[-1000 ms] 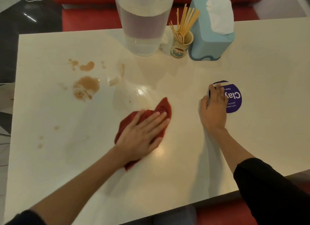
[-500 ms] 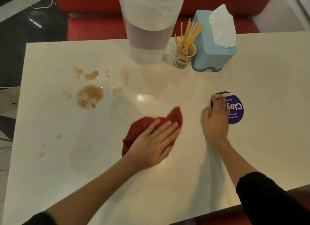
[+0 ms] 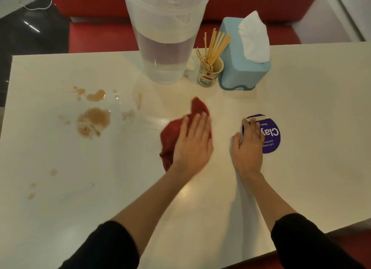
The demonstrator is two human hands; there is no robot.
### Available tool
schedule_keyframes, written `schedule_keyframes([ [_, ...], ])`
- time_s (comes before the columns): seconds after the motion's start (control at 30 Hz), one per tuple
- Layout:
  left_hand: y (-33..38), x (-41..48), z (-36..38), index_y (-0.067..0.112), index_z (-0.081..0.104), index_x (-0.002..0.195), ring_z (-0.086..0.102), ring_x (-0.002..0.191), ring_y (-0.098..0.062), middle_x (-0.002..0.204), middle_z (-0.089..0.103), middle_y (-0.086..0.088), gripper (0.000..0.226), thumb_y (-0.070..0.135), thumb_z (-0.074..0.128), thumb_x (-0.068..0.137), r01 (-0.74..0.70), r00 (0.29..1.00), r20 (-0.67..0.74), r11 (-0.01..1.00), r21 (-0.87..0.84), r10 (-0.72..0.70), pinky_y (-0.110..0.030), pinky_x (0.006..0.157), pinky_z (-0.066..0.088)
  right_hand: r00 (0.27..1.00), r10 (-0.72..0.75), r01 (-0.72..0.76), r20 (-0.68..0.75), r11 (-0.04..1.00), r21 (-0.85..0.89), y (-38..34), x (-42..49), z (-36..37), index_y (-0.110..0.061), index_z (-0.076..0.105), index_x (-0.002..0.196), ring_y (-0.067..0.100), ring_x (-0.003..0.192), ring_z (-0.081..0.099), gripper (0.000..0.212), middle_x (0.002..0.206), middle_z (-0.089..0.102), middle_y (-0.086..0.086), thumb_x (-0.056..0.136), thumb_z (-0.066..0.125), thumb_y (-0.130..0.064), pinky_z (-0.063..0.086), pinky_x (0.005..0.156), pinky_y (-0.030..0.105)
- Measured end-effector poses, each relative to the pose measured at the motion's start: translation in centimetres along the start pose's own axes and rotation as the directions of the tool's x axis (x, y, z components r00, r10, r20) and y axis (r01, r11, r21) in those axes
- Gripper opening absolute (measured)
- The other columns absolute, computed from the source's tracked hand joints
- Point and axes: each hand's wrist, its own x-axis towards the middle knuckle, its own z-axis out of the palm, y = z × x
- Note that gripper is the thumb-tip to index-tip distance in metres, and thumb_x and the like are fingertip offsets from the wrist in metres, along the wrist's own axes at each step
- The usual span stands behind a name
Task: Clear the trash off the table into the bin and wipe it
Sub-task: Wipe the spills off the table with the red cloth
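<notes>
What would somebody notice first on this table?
Probably the red cloth in the middle of the table, pressed under the flat left hand. Then the brown spills on the table's left side, not yet wiped, and the tall clear bin standing at the far edge.

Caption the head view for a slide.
Left hand presses a red cloth on the stained table; right hand rests flat.

Looking like a casual eatery, red booth seat [image 3: 100,35] running behind the table [image 3: 321,108], water jug [image 3: 163,54], stick cup [image 3: 209,73], tissue box [image 3: 241,76] standing on it
</notes>
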Motion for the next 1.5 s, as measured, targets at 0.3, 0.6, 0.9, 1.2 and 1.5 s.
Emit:
schedule_keyframes([
  [0.3, -8.1, -2.0, -0.4, 0.027, 0.025, 0.153, 0.026, 0.146, -0.012, 0.158, 0.026, 0.007, 0.058, 0.047, 0.023, 0.098, -0.109, 0.992, 0.052, 0.993, -0.034, 0.111, -0.048, 0.118, 0.017, 1.0, 0.006, -0.006, 0.019, 1.0, 0.004, -0.1, -0.1, -0.3, -0.008, 0.038, 0.144, 0.027, 0.144, 0.024, 0.052, 0.152, 0.036, 0.012, 0.097, 0.029, -0.027, 0.016, 0.119, 0.039],
  [0.6, -2.0, 1.4, -0.2, 0.012, 0.005, 0.156, 0.008, 0.15, -0.024, 0.163, 0.01, -0.005, 0.06, 0.039, 0.013, 0.103, 0.126, 0.991, 0.06, 0.99, -0.059, -0.123, -0.05, 0.12, 0.002, 0.999, 0.012, -0.012, 0.047, 1.0, 0.012, -0.1, -0.1, -0.4, -0.009, 0.036, 0.145, 0.027, 0.146, 0.021, 0.046, 0.153, 0.033, 0.011, 0.1, 0.035, -0.021, 0.016, 0.12, 0.041],
  [0.9, -9.1, -6.5, -0.4, 0.024, 0.036, 0.15, 0.033, 0.143, -0.013, 0.155, 0.034, 0.005, 0.056, 0.044, 0.03, 0.098, -0.092, 0.996, 0.014, 0.993, -0.071, 0.093, -0.047, 0.115, 0.021, 0.998, 0.015, -0.016, 0.068, 1.0, 0.013, -0.2, -0.1, -0.6, -0.008, 0.035, 0.145, 0.027, 0.146, 0.02, 0.048, 0.153, 0.033, 0.011, 0.099, 0.03, -0.024, 0.013, 0.12, 0.04],
  [1.2, -5.6, 3.0, -0.3, 0.02, 0.008, 0.156, 0.009, 0.15, -0.023, 0.163, 0.012, -0.001, 0.058, 0.041, 0.014, 0.102, 0.246, 0.969, 0.033, 0.965, -0.087, -0.244, -0.051, 0.119, 0.0, 0.999, 0.018, -0.02, 0.045, 0.998, 0.057, 0.1, 0.0, -0.4, -0.009, 0.037, 0.144, 0.025, 0.147, 0.018, 0.05, 0.155, 0.031, 0.011, 0.097, 0.029, -0.026, 0.013, 0.121, 0.041],
  [1.5, -4.5, -6.7, 0.5, 0.026, 0.032, 0.151, 0.03, 0.144, -0.015, 0.156, 0.032, 0.006, 0.053, 0.044, 0.029, 0.1, -0.136, 0.991, 0.003, 0.987, -0.089, 0.137, -0.048, 0.118, 0.018, 0.999, -0.015, 0.016, 0.041, 1.0, -0.017, -0.1, -0.1, -0.5, -0.006, 0.037, 0.143, 0.03, 0.145, 0.023, 0.053, 0.153, 0.033, 0.015, 0.096, 0.026, -0.027, 0.017, 0.12, 0.044],
])
